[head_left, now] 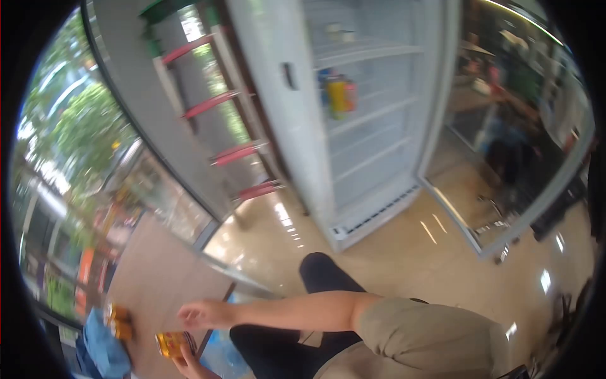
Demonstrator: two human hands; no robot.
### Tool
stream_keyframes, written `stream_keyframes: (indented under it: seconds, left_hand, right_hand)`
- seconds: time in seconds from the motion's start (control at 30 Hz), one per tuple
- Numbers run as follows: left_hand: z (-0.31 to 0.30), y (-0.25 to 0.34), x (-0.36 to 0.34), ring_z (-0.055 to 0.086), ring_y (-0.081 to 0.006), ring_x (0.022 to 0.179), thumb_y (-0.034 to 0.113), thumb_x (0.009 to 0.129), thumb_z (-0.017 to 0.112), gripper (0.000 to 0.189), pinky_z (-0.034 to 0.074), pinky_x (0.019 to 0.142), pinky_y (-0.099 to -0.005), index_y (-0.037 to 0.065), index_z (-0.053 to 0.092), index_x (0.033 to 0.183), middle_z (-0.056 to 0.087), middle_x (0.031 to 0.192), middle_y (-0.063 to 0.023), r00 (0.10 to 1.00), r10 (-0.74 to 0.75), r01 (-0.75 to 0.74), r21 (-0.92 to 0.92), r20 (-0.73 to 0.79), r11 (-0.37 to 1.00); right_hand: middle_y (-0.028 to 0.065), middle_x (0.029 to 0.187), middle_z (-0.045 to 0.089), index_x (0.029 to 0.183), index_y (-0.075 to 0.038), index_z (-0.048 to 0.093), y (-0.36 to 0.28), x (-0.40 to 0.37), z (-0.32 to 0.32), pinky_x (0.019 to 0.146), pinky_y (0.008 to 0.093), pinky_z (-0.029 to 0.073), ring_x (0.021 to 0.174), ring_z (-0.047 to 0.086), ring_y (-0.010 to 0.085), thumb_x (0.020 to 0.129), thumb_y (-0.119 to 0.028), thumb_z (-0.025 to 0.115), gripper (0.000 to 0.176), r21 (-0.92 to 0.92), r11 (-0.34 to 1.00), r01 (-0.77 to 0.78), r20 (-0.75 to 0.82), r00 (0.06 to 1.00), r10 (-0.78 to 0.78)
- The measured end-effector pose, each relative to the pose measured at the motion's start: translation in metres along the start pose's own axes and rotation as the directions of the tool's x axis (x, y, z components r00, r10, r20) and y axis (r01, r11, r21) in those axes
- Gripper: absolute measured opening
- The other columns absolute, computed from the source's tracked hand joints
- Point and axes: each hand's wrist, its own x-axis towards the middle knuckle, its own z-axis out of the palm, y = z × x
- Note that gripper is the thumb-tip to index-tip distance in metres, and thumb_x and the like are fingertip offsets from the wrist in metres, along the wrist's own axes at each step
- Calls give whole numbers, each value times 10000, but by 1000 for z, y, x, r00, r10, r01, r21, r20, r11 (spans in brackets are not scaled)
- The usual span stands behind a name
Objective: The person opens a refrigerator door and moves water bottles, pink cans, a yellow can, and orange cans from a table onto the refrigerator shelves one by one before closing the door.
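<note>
My left hand point(187, 361) is at the lower left, wrapped round a gold drink can point(170, 344) with dark and red print. The can is tilted on its side above the edge of the wooden table point(170, 271). My right arm reaches across my body, and my right hand point(207, 314) hovers just above the can, apart from it. Its fingers are loosely bent and slightly blurred, with nothing seen in them. Two more gold cans, a rear can point(116, 312) and a front can point(120, 330), stand on the table to the left.
A blue cloth-like bag point(106, 346) lies beside the cans. Ahead stands a white fridge point(372, 145) with its glass door point(505, 158) swung open and a few colourful containers point(339, 95) on a shelf. A ladder with red rungs point(214, 104) leans at the wall. Clear plastic point(226, 354) shows below the table edge.
</note>
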Motion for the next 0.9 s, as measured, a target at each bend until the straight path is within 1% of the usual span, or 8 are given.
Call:
stream_keyframes:
  seconds: [0.2,0.27,0.4,0.47,0.53,0.63,0.73,0.9]
  left_hand:
    - [136,67,-76,688,-210,1205,227,973,796,581,537,1046,-351,-11,571,1453,699,1300,-126,852,279,-304,-16,442,953]
    - [171,48,-87,641,-281,1229,205,833,896,696,475,1084,-409,8,586,1424,655,1324,-138,838,338,-395,49,429,917]
    - [240,61,-122,678,-310,1126,104,796,901,659,518,961,-416,-5,594,1368,690,1213,-166,598,564,-715,59,569,697]
    - [259,85,-132,667,-401,1193,122,769,927,739,511,1023,-447,6,580,1412,688,1264,-230,425,284,-658,78,860,749]
    - [271,109,-138,657,-437,1227,127,764,933,772,516,1055,-481,15,590,1447,688,1328,-237,220,313,-755,-42,924,654]
    - [283,101,-104,647,-432,1259,132,769,929,749,508,1085,-499,22,620,1443,683,1378,-232,103,315,-817,-100,944,568]
    - [283,74,-48,647,-436,1234,159,776,922,679,524,1043,-509,37,657,1389,703,1338,-218,253,256,-816,64,933,574]
    - [268,23,32,687,-390,1158,208,878,840,514,440,1114,-490,57,694,1348,744,1267,-175,471,209,-841,365,857,399]
  right_hand:
    - [156,1460,601,1629,5,357,-93,-111,-35,1199,432,415,1444,533,272,1025,-475,740,861,-124,963,238,-207,944,-259]
    - [154,1526,551,1643,-8,349,-103,-143,-53,1187,425,437,1440,536,268,951,-320,856,913,-198,962,187,-331,911,-245]
    - [147,1525,546,1636,-19,365,-114,-199,-90,1170,415,450,1419,542,238,912,-239,887,919,-263,963,62,-624,750,-219]
    - [144,1539,542,1618,-30,403,-117,-232,-120,1156,404,448,1402,546,227,854,-254,929,954,-316,944,-96,-738,650,-181]
    - [127,1500,582,1597,-31,415,-122,-261,-167,1154,400,444,1394,558,226,842,-224,934,936,-448,884,-130,-753,588,-295]
    - [108,1325,649,1556,-1,439,-132,-292,-251,985,332,529,1230,640,195,863,-197,914,862,-434,891,-134,-849,392,-354]
    - [116,1299,664,1536,16,454,-178,-305,-327,931,326,581,1158,675,190,846,-195,925,862,-421,907,34,-873,255,-415]
    - [154,1352,620,1521,11,474,-254,-310,-444,982,375,577,1215,659,254,817,-244,943,884,-612,740,-280,-789,140,-599]
